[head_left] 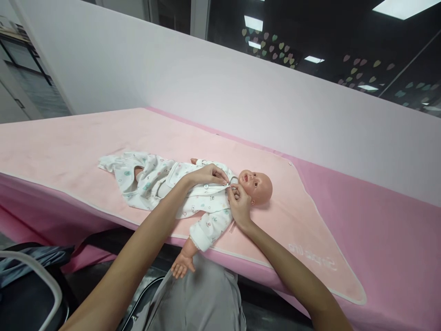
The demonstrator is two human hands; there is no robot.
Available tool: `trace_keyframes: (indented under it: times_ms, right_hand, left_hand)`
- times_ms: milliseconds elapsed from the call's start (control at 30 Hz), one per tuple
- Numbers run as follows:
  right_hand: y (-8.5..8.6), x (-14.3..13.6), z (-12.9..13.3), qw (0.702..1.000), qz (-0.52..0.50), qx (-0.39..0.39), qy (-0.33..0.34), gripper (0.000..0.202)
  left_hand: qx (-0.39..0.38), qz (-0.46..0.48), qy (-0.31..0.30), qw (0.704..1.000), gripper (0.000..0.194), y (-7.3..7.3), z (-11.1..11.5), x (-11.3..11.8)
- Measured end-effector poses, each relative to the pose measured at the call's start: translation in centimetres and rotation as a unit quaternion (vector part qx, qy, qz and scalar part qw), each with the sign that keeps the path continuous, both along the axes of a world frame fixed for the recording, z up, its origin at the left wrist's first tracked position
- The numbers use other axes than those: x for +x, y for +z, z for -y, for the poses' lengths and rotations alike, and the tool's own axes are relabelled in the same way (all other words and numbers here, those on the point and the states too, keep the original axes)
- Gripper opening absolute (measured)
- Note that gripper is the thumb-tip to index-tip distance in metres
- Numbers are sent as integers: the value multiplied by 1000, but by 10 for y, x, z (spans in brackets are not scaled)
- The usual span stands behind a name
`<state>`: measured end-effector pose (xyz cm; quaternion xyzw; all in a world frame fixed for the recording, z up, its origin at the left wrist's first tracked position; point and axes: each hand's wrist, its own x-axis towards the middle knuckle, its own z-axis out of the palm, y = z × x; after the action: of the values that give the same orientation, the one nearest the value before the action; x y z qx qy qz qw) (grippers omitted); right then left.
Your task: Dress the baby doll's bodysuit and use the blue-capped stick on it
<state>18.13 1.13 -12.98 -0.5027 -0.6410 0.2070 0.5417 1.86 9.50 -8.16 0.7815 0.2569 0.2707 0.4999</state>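
White-clad doll lies face-up, long axis running crosswise, head rightmost.

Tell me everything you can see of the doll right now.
The doll lies face up on the peach mat, its head bald, smooth and plastic-looking, mouth open. It wears a white printed outfit, cloth by its look, with skin showing through a gap at the leg end. One arm extends past the mat's near edge, fingers spread; the other hand shows at the far side. The left hand and right hand pinch the outfit near the neck.
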Motion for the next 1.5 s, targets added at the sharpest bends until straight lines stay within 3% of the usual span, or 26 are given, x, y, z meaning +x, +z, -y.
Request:
trace_keyframes:
  times_ms: [400, 667, 933, 1267, 1500]
  right_hand:
    - [-2, -2, -1, 999, -43, -23, 15, 22]
    - [-2, -1, -3, 1000, -24, 4, 2, 19]
    - [0, 0, -1, 1000, 8, 4, 4, 19]
    - [-1, 1, 1, 998, 57, 23, 7, 24]
    - [-6, 1, 1, 983, 162, 84, -4, 37]
  left_hand:
    - [141, -72, -23, 987, 35, 6, 6, 4]
    - [129, -68, 2, 989, 30, 3, 1, -1]
    - [57, -44, 29, 997, 30, 3, 2, -3]
    - [52, -38, -12, 998, 22, 6, 3, -1]
    - [6, 1, -17, 1000, 7, 7, 7, 4]
